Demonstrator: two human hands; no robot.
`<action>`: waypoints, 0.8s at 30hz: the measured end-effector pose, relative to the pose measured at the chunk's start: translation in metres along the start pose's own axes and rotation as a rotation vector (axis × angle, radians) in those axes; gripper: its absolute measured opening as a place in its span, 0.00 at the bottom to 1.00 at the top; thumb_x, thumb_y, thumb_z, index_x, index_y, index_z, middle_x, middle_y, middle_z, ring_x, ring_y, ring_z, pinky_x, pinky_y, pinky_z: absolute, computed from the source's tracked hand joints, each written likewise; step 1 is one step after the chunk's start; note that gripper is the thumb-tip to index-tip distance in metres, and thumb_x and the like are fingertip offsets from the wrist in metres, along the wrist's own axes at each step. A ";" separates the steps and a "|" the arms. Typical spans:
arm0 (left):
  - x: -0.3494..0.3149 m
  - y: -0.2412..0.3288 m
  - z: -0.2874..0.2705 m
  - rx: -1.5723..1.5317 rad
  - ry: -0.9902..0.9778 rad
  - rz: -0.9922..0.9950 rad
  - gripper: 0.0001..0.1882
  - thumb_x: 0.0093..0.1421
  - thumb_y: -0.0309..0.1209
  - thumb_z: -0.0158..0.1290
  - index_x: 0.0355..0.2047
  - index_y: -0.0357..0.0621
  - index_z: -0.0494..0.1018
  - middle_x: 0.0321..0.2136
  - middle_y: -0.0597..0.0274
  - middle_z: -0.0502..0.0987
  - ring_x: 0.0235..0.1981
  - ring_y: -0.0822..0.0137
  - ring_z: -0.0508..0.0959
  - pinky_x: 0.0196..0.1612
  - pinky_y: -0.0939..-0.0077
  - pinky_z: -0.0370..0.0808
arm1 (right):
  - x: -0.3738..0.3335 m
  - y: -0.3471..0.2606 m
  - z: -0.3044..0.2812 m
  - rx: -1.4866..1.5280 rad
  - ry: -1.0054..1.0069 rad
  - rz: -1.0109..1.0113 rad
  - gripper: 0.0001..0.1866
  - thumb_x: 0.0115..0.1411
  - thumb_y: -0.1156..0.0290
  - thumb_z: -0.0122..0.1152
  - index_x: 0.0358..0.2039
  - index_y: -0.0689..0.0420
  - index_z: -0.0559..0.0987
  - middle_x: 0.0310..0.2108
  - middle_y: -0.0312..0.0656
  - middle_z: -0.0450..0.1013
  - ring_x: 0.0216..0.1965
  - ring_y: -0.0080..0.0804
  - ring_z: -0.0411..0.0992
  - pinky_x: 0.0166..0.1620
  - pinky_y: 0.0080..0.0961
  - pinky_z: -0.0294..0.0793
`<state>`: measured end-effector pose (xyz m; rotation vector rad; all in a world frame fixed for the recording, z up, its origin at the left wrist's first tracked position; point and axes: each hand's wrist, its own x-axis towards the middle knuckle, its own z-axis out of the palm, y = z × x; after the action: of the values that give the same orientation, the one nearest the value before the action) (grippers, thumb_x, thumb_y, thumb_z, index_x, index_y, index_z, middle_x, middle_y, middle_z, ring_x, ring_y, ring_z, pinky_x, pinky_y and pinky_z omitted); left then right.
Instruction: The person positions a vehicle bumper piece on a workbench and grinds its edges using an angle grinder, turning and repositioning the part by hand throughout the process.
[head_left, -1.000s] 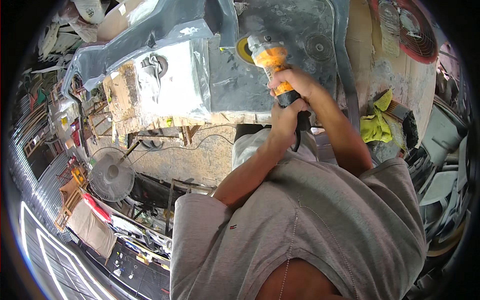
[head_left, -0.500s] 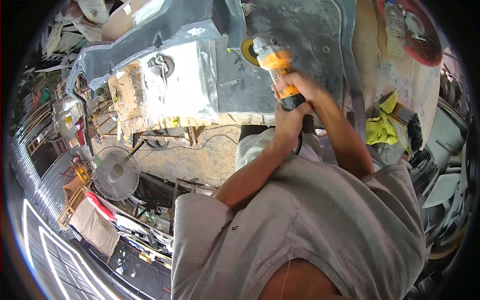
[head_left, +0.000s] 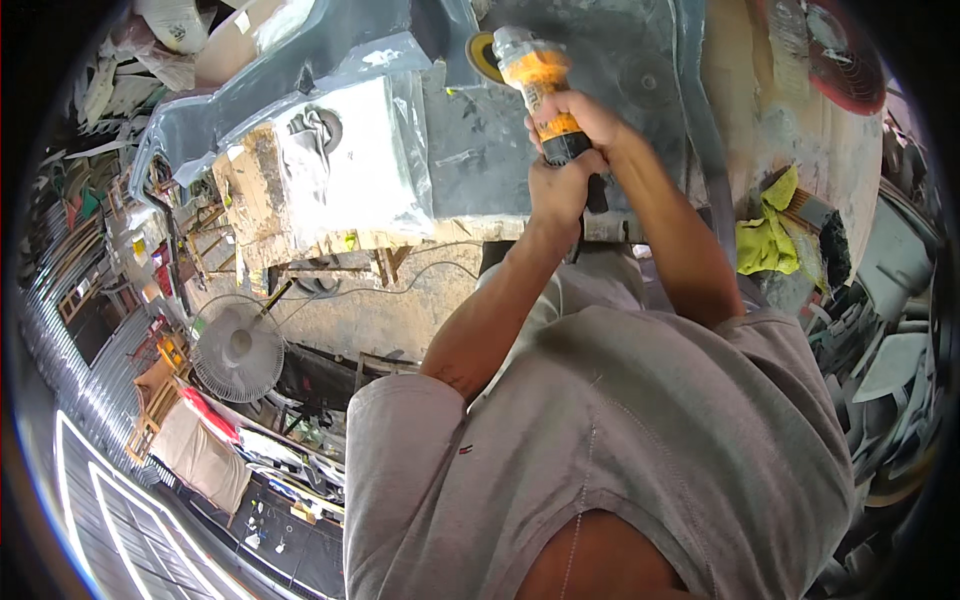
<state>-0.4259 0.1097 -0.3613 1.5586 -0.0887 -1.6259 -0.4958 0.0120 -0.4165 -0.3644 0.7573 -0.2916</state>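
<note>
An orange and black angle grinder [head_left: 545,75] is gripped in both hands above a dark grey moulded panel [head_left: 470,165]. My right hand [head_left: 592,120] wraps its orange body; my left hand [head_left: 560,188] closes around the black rear part, nearer to me. At the tool's far left side sits a yellowish disc [head_left: 484,57], tilted against or just over the panel's raised inner edge; I cannot tell whether it touches. A cable hangs from the rear end toward my lap.
A white plastic-covered sheet [head_left: 355,180] with a crumpled grey cloth [head_left: 312,135] lies left of the panel. Right of it are a yellow-green cloth [head_left: 768,243] and a red round fan part [head_left: 845,60]. A standing fan [head_left: 238,347] is at lower left.
Both hands and the grinder have moved a little farther from me and slightly left. The view has shifted slightly too. Both hands keep their hold.
</note>
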 end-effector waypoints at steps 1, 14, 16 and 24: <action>-0.002 -0.001 0.001 -0.004 0.017 0.006 0.12 0.48 0.27 0.60 0.34 0.36 0.77 0.27 0.61 0.78 0.26 0.67 0.78 0.30 0.72 0.74 | -0.001 0.001 0.001 0.014 0.005 -0.006 0.14 0.48 0.67 0.63 0.32 0.62 0.76 0.29 0.44 0.75 0.30 0.32 0.76 0.34 0.28 0.77; 0.002 -0.002 0.000 0.053 0.094 -0.025 0.14 0.47 0.26 0.61 0.35 0.35 0.77 0.29 0.57 0.78 0.28 0.64 0.79 0.33 0.70 0.78 | 0.001 -0.002 0.004 -0.021 0.029 -0.007 0.15 0.48 0.66 0.64 0.32 0.63 0.77 0.27 0.45 0.76 0.27 0.33 0.76 0.35 0.27 0.77; 0.010 0.008 0.002 0.028 0.067 0.010 0.13 0.47 0.26 0.61 0.35 0.35 0.77 0.29 0.58 0.78 0.27 0.64 0.79 0.32 0.70 0.78 | 0.006 -0.006 0.003 -0.054 0.026 -0.043 0.14 0.48 0.66 0.64 0.31 0.63 0.77 0.27 0.45 0.76 0.28 0.33 0.76 0.35 0.27 0.77; 0.020 0.022 -0.016 0.061 -0.032 0.082 0.13 0.47 0.26 0.59 0.34 0.35 0.76 0.28 0.58 0.78 0.25 0.65 0.78 0.30 0.70 0.77 | 0.022 -0.010 0.016 -0.137 0.030 -0.164 0.13 0.48 0.67 0.65 0.32 0.61 0.78 0.27 0.44 0.76 0.27 0.32 0.76 0.35 0.28 0.77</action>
<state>-0.3982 0.0914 -0.3674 1.5551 -0.2190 -1.5972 -0.4705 -0.0022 -0.4145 -0.5544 0.7808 -0.4009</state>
